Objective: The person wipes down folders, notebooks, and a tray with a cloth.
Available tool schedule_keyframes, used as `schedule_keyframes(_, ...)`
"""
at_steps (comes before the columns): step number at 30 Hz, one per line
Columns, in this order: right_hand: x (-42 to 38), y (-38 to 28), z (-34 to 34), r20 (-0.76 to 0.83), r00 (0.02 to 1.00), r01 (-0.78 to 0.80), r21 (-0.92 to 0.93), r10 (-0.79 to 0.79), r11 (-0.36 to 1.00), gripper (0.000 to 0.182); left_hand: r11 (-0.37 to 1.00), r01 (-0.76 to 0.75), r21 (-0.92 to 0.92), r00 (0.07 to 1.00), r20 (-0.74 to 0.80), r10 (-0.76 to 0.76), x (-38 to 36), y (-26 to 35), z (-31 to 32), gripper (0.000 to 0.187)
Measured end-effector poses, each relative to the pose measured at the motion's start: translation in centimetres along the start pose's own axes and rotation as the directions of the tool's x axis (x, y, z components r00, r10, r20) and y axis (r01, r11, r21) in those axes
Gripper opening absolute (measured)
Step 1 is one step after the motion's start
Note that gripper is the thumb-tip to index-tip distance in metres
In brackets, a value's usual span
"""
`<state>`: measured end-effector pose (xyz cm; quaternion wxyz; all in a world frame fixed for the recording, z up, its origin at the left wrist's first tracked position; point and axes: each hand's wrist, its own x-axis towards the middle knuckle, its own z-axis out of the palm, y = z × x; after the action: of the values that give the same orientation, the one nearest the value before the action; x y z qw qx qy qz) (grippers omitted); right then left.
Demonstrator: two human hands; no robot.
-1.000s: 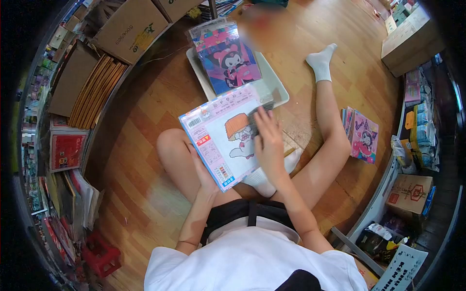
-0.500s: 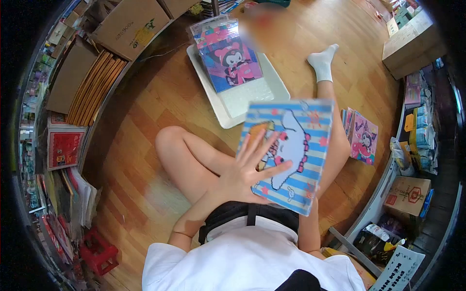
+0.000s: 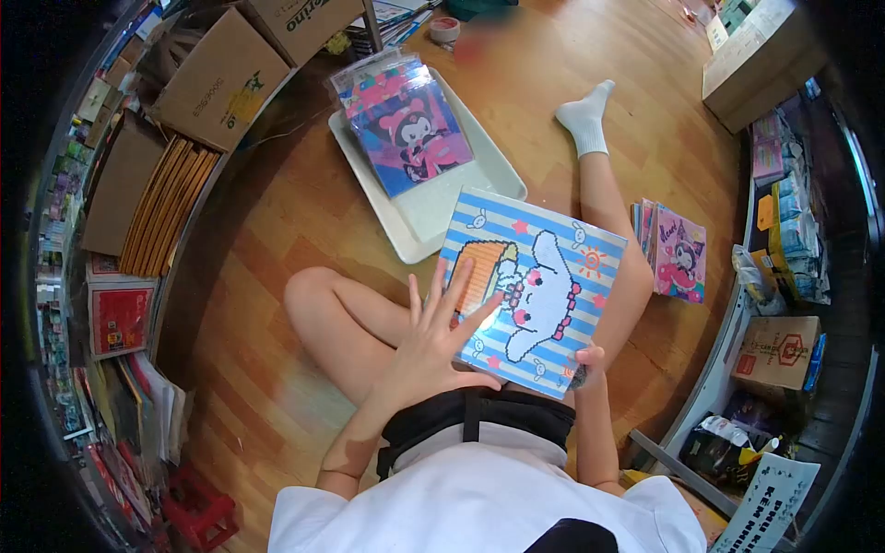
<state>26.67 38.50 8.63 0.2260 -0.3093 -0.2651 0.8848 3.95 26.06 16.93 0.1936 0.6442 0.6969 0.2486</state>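
Note:
A square, glossy cartoon picture point(image 3: 544, 267) with blue and white stripes and a white puppy lies across my lap, tilted. My left hand point(image 3: 438, 336) rests flat on its left part, fingers spread. At its lower right corner my right hand point(image 3: 591, 359) grips the edge with the thumb on top; the other fingers are hidden beneath. Beyond it, a white tray point(image 3: 507, 184) stands on the floor. A stack of cartoon pictures in clear sleeves point(image 3: 410, 129) lies in the tray, a pink and blue one uppermost.
To the right of my leg lies another pile of cartoon pictures point(image 3: 680, 256). Shelves with cardboard boxes point(image 3: 221, 78) line the left, above a red plastic stool point(image 3: 198, 511). On the right are packaged goods and a carton point(image 3: 777, 353). A tape roll point(image 3: 444, 30) lies at the back.
The striped picture has turned slightly clockwise and settled lower, and my left hand has slid toward its left edge. My right thumb now shows at the corner. The whole view has shifted slightly.

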Motion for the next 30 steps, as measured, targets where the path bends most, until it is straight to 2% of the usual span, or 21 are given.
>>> schedule_keyframes(3,0.5,-0.6,-0.5,-0.031,0.999,0.016,-0.151,-0.021,0.988,0.082,0.879,0.004,-0.476,0.955,-0.258,-0.144,-0.2,-1.4,0.5,0.105)
schedule_keyframes(4,0.7,-1.1,-0.1,-0.042,0.999,0.01,-0.196,-0.019,0.981,0.081,0.723,-0.036,-0.69,0.87,-0.377,-0.316,0.4,-1.4,1.1,0.087)
schedule_keyframes(7,1.8,-2.1,-0.1,0.024,0.999,0.033,-0.273,-0.027,0.961,0.08,0.397,0.16,-0.904,0.919,-0.01,-0.394,-0.1,-3.7,0.5,0.06)
schedule_keyframes(8,2.2,-2.6,0.0,0.099,0.994,0.081,-0.317,-0.052,0.945,0.069,0.363,0.255,-0.896,0.911,0.097,-0.402,-0.4,-4.3,0.7,0.04)
schedule_keyframes(10,2.1,-2.5,-0.8,-0.053,0.99,0.114,-0.202,-0.127,0.973,0.064,0.247,0.152,-0.957,0.879,0.017,-0.477,-0.6,-3.4,1.5,0.034)
schedule_keyframes(11,3.2,-2.5,-1.2,0.138,0.976,0.163,0.035,-0.166,0.986,0.065,0.192,0.094,-0.977,0.855,-0.02,-0.519,-0.7,-2.7,2.1,0.032)
schedule_keyframes(12,4.2,-2.4,-1.4,0.331,0.922,0.1,0.295,-0.2,0.95,0.068,0.165,0.036,-0.986,0.81,-0.068,-0.582,-0.8,-2.1,2.8,0.031)
schedule_keyframes(13,5.2,-2.9,0.1,0.503,0.834,-0.049,0.474,-0.225,0.879,0.072,0.145,-0.026,-0.989,0.757,-0.114,-0.644,-0.8,-1.4,3.6,0.03)
schedule_keyframes(14,4.4,-3.3,1.6,0.301,0.934,0.035,0.463,-0.194,0.886,0.073,0.13,-0.089,-0.987,0.695,-0.155,-0.702,-0.6,-0.9,4.2,0.029)
schedule_keyframes(15,3.9,-3.5,4.1,0.08,0.984,0.112,0.432,-0.162,0.895,0.074,0.146,-0.131,-0.981,0.633,-0.196,-0.749,-0.3,-0.2,4.8,0.03)
schedule_keyframes(16,3.4,-2.7,5.2,-0.022,0.966,0.254,0.234,-0.257,0.938,0.062,0.164,-0.172,-0.971,0.563,-0.234,-0.792,0.1,0.5,5.4,0.03)
schedule_keyframes(17,3.6,-1.7,5.2,-0.006,0.964,0.267,0.025,-0.266,0.964,0.057,0.184,-0.213,-0.96,0.488,-0.267,-0.831,0.4,1.0,5.9,0.03)
schedule_keyframes(18,4.0,-0.8,5.1,0.013,0.961,0.272,-0.186,-0.275,0.944,0.051,0.196,-0.21,-0.958,0.482,-0.276,-0.832,0.5,1.3,6.2,0.03)
schedule_keyframes(20,4.2,0.6,5.1,0.035,0.971,0.232,-0.378,-0.236,0.897,0.044,0.217,-0.202,-0.955,0.475,-0.289,-0.831,0.5,1.7,6.8,0.031)
schedule_keyframes(22,3.9,0.5,6.4,0.034,0.988,0.155,-0.357,-0.153,0.921,0.044,0.227,-0.177,-0.958,0.489,-0.286,-0.824,0.1,1.4,7.1,0.032)
schedule_keyframes(25,3.4,0.2,7.2,0.009,0.977,0.203,-0.334,-0.212,0.921,0.036,0.214,-0.129,-0.968,0.541,-0.249,-0.803,-0.2,0.9,7.0,0.033)
schedule_keyframes(30,2.7,-0.6,7.7,-0.011,0.974,0.206,-0.364,-0.226,0.908,0.036,0.134,-0.196,-0.971,0.577,-0.225,-0.785,-0.3,0.8,7.4,0.032)
